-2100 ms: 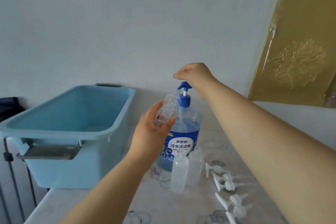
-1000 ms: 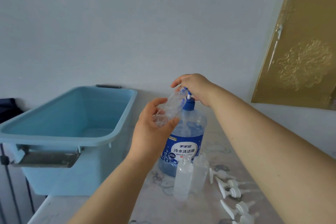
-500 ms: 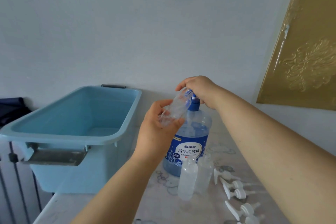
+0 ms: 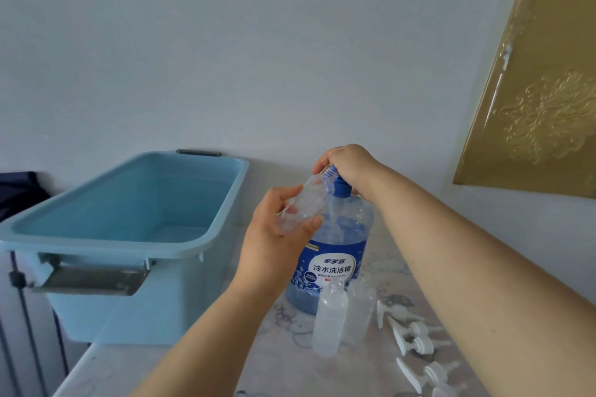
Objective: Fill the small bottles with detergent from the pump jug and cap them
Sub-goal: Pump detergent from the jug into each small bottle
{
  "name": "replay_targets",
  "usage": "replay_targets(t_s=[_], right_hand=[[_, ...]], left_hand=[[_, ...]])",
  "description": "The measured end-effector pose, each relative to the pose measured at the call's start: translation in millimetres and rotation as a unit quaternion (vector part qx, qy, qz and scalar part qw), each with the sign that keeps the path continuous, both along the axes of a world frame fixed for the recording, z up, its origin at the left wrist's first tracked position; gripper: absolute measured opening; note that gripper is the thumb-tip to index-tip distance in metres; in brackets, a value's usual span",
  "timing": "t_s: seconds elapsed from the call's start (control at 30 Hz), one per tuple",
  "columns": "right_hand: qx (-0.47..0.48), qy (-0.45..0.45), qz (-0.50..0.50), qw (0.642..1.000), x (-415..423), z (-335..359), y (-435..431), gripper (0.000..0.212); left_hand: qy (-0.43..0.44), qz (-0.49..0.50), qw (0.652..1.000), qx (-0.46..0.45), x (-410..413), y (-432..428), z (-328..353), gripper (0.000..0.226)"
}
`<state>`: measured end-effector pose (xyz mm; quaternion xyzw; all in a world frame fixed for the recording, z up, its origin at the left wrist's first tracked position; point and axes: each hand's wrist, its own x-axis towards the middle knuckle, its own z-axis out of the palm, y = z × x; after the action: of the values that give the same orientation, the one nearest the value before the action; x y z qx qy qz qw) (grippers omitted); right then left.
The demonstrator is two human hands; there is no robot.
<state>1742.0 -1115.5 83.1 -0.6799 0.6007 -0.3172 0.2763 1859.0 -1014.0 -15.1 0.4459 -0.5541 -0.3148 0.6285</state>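
Step in hand: we're pumping detergent into the small clear plastic bottle (image 4: pixel 306 201), so we judge the task to be in its filling stage, with no cap on yet.
Left grip (image 4: pixel 277 235): fingers and thumb curled round the bottle's lower body, holding it tilted in the air, mouth up toward 1 o'clock.
Right grip (image 4: pixel 350 167): clenched over the blue pump head (image 4: pixel 332 173) of the big clear jug of blue detergent (image 4: pixel 335 245), bearing down on it.
Bottle position: off the bench (image 4: pixel 290 371), at 10 o'clock of the jug's shoulder, its neck right against the spout. We cannot tell if the nozzle sits inside the mouth.
Fill level: looks nearly empty to us, though clear plastic makes it hard to read.
Doing it well: we'd seat the mouth squarely under the nozzle, press slow and full, and hold the bottle steady as each stroke ends.
Watch for: a stray stroke running down the outside and making our left fingers slip.
Waiting: two frosted small bottles (image 4: pixel 330 319) stand side by side at 6 o'clock of the jug, the nearer one open-topped.
Caps: white pump caps (image 4: pixel 411 333) lie at 4 o'clock.
Alongside: a pale blue plastic tub (image 4: pixel 106 250) sits at 9 o'clock.
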Motion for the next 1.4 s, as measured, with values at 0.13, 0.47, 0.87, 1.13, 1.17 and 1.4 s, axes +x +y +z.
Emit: replay_targets(t_s=[0.13,0.47,0.87,1.13,1.17,1.4], right_hand=[[0.019,0.001,0.003,1.0,1.2,9.4,-1.0,0.027],[0.014,-0.073,-0.017,0.997,-4.5,-3.0,-6.3,0.017],[0.01,-0.06,-0.006,0.998,0.1,12.8,3.5,0.026],[-0.002,-0.035,0.007,0.999,-1.8,-0.2,-2.1,0.03],[-0.005,-0.037,0.008,0.999,-2.0,-3.4,-4.0,0.031],[0.012,-0.037,-0.002,0.999,0.5,4.5,1.7,0.016]], left_hand=[[-0.014,0.006,1.0,-0.014,1.8,-1.2,9.5,0.031],[-0.01,0.012,1.0,-0.012,0.4,-4.2,4.7,0.029],[-0.011,0.01,0.999,-0.04,2.1,-6.1,13.8,0.03],[-0.008,0.012,1.0,-0.022,-1.2,-5.9,2.1,0.026],[-0.013,0.015,1.0,-0.02,-1.1,-5.9,0.8,0.027],[-0.004,0.009,1.0,-0.029,-0.6,-2.6,8.2,0.029]])
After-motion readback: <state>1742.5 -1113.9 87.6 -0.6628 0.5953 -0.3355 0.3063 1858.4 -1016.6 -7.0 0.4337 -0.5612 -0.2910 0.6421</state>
